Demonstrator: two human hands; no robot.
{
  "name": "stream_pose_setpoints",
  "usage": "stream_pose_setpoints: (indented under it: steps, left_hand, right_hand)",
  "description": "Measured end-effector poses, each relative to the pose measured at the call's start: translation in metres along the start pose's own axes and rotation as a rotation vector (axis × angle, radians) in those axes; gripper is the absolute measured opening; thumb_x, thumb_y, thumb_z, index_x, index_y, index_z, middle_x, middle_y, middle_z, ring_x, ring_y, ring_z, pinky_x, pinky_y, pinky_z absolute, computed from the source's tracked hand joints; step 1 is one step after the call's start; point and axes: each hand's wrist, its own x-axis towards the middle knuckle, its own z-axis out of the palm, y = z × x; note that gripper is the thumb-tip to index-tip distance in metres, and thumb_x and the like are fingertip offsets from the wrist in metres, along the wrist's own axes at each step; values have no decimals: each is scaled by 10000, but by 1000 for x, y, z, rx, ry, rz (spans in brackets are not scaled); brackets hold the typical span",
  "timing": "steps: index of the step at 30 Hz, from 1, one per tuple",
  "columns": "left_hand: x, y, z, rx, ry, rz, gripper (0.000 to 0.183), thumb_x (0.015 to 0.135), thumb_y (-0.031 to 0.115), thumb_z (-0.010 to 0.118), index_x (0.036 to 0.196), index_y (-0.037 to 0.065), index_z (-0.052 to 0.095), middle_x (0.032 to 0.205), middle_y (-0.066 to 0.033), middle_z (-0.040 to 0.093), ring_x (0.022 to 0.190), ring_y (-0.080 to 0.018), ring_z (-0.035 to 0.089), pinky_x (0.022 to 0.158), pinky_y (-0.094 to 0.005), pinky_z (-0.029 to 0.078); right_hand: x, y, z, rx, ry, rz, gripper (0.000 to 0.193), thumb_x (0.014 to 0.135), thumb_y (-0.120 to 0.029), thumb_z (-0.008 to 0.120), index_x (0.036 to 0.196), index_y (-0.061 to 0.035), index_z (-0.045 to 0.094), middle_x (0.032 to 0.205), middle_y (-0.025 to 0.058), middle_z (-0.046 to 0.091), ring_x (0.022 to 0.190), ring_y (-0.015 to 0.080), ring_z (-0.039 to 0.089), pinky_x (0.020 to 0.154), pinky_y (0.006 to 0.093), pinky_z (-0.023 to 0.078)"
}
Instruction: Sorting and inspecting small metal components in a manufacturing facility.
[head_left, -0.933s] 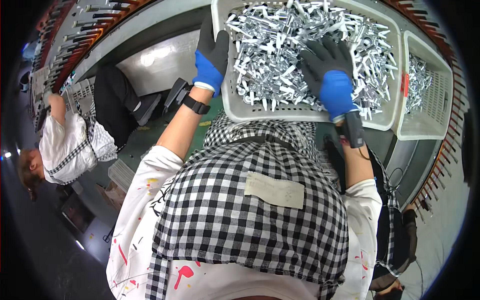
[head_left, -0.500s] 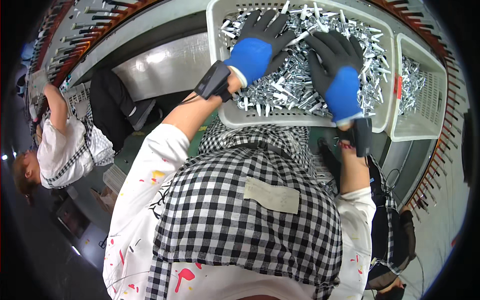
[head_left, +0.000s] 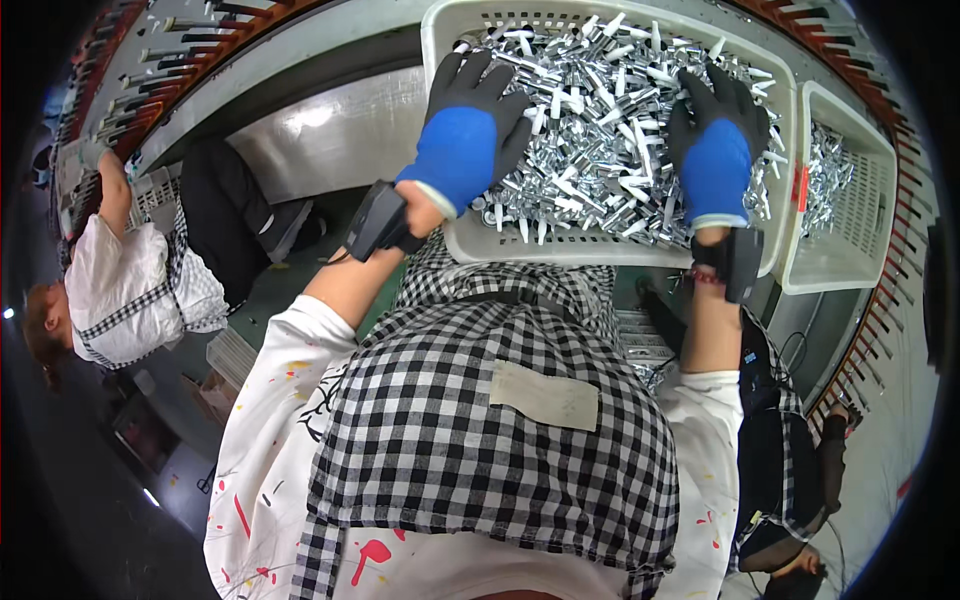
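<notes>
Gloved left hand (head_left: 472,135) and right hand (head_left: 718,150) have moved apart since the earlier frame, fingers splayed, atop white-tipped metal fittings (head_left: 603,130) in the perforated plastic crate (head_left: 580,250), where hard sweeping could spill some over the near rim.

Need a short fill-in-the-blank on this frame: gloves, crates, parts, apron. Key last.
1. The left hand wears a black-and-____ glove.
2. Parts near the right hand are silvery and ____.
3. The small crate stands to the ____ of the large crate.
4. The checked apron is white and ____.

Missing words: blue; white; right; black.
</notes>
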Motion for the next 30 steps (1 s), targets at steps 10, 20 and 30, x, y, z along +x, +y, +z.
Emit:
stream_pose_setpoints:
  steps: [10,20,30]
  left_hand:
    - [-2,-9,16,-250,28,13,273,899,140,752,1164,112,812,1207,-129,777,1242,-417,672,1198,-623,426]
    - [31,30,45,-379,-111,250,247,894,163,759,1130,109,807,1122,-93,772,1232,-377,673,1226,-610,417]
    - [35,29,43,-450,-220,383,226,917,164,748,1127,105,806,1148,-88,777,1242,-375,670,1232,-610,407]
  right_hand:
    - [2,-67,46,-72,-101,80,282,882,-374,802,1064,-165,857,1456,180,701,1383,480,582,1206,663,366]
    - [-37,17,37,134,-2,413,265,813,-359,889,956,-137,879,1421,239,719,1395,444,593,1215,560,395]
    - [-112,-2,-35,746,171,699,255,1000,27,689,1245,12,761,1278,185,746,1112,277,726,969,368,578]
